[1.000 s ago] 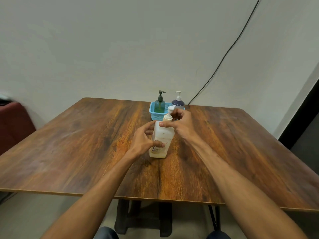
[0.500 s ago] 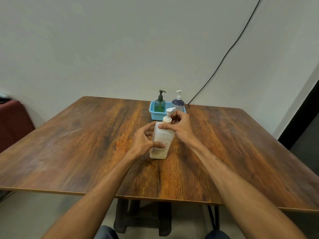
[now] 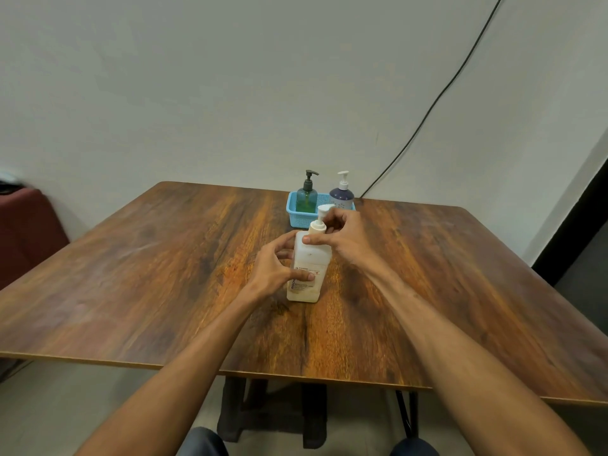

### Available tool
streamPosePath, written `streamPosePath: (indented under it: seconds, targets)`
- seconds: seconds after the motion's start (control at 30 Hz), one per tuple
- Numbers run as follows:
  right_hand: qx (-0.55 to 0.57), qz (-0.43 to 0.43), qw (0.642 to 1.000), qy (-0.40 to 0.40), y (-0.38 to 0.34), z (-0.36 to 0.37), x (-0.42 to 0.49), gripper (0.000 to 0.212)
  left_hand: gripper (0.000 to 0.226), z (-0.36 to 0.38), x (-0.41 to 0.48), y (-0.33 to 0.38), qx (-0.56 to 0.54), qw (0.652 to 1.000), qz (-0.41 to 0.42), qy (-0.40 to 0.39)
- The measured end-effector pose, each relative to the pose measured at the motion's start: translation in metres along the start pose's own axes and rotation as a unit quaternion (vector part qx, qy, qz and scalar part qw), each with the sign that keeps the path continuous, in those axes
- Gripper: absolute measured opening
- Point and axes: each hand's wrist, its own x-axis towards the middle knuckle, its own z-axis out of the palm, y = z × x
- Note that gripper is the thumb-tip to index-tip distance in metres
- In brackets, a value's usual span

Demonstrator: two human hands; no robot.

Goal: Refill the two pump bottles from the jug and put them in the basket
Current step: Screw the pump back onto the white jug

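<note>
A white jug (image 3: 308, 268) with a pump top stands upright on the wooden table (image 3: 164, 274), near its middle. My left hand (image 3: 274, 269) grips the jug's body from the left, thumb across the label. My right hand (image 3: 339, 236) holds the pump collar at the jug's neck, fingers curled round it. Behind, a blue basket (image 3: 297, 215) holds a green pump bottle (image 3: 307, 195) with a dark pump and a dark blue pump bottle (image 3: 342, 192) with a white pump.
A black cable (image 3: 427, 113) runs down the wall to the table's back edge. A dark red seat (image 3: 26, 232) stands at the left. The table's front edge lies close to my knees.
My right hand has shifted slightly on the pump top; the jug stays in place. The view has tilted a little.
</note>
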Motion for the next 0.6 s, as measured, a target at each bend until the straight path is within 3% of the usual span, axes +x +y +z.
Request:
streamPosePath:
  seconds: [0.13,0.3,0.47,0.6]
  targets:
    - [0.021,0.005,1.0,-0.004,-0.003,0.003,-0.006,0.045,0.093,0.0,0.0,-0.001,-0.001,1.0,-0.006,0.002]
    - [0.114,0.047,0.992,-0.014,-0.004,0.001,-0.008,0.033,0.094,0.0,0.0,-0.003,0.005,1.0,0.0,0.005]
    - [0.063,0.039,0.996,0.039,-0.004,0.015,-0.007,0.051,0.094,0.0,0.0,-0.004,0.01,1.0,-0.004,0.008]
    - [0.079,0.032,0.996,0.005,-0.003,0.008,-0.007,0.042,0.095,0.0,-0.001,-0.003,0.01,1.0,-0.007,0.011]
